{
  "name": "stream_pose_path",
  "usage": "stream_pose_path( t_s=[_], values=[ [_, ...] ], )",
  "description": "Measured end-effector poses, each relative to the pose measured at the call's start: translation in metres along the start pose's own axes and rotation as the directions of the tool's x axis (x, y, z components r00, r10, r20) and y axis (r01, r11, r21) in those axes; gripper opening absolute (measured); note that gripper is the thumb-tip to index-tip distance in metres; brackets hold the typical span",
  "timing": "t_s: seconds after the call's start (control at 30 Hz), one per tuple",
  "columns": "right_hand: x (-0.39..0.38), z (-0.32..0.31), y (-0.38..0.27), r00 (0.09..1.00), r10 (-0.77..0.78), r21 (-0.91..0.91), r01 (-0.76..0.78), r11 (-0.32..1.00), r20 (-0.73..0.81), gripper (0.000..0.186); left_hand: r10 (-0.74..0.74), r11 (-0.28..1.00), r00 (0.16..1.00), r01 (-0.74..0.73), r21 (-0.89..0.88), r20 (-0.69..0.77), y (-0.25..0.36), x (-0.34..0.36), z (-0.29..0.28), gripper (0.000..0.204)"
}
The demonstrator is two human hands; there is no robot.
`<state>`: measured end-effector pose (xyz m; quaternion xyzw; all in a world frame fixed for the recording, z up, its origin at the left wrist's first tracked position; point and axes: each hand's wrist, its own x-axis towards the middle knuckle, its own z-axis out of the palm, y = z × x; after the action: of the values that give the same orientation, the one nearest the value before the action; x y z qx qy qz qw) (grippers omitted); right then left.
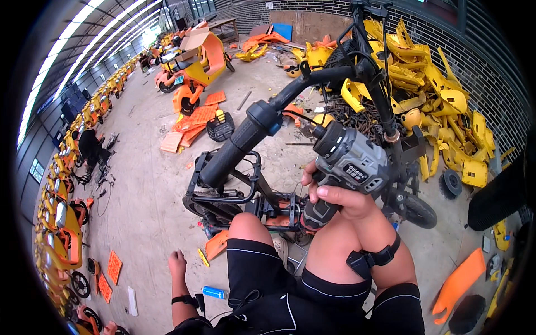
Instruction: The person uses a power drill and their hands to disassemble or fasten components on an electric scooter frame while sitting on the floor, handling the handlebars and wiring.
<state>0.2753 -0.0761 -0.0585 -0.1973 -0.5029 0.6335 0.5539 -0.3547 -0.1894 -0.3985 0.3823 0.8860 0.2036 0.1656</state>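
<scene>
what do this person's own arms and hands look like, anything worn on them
The left hand and right hand are gloveless. Each forearm wears a black strap, the left strap and right strap, each with a dark block attached. The right sleeve is black with a thin white line.

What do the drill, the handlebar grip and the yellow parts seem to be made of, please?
Drill: mostly hard plastic, it seems, matte grey and black; the moulded housing with vent slots suggests it.
Handlebar grip: probably rubber, dull black, from its textured sleeve; soft plastic is possible.
Yellow parts: likely moulded plastic, fairly glossy, judging by their thin, curved shells.
</scene>
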Motion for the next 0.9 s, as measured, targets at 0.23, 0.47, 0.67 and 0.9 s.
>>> stream_pose_path(
  t_s=[0.23, 0.47, 0.67, 0.9],
  values=[
    [0.016, -0.001, 0.007, 0.992, -0.038, 0.044, 0.033, 0.998, 0.119, 0.045, 0.548, 0.744, 0.785, -0.615, -0.260, -0.288, 0.270, -0.055, -0.118, 0.055],
    [0.019, -0.011, 0.013, 0.995, -0.063, 0.000, 0.063, 0.998, 0.083, 0.045, 0.860, 0.212, 0.293, -0.950, -0.230, -0.417, 0.463, -0.186, -0.184, 0.045],
    [0.020, -0.009, 0.012, 0.991, -0.074, -0.036, 0.079, 0.996, 0.113, 0.040, 0.873, 0.407, 0.452, -0.881, -0.240, -0.181, 0.535, -0.227, -0.179, 0.064],
    [0.019, -0.008, 0.015, 0.997, -0.067, -0.068, 0.070, 0.995, 0.046, 0.047, 0.858, 0.470, 0.438, -0.881, 0.064, -0.267, 0.545, -0.226, -0.158, 0.047]
  ],
)
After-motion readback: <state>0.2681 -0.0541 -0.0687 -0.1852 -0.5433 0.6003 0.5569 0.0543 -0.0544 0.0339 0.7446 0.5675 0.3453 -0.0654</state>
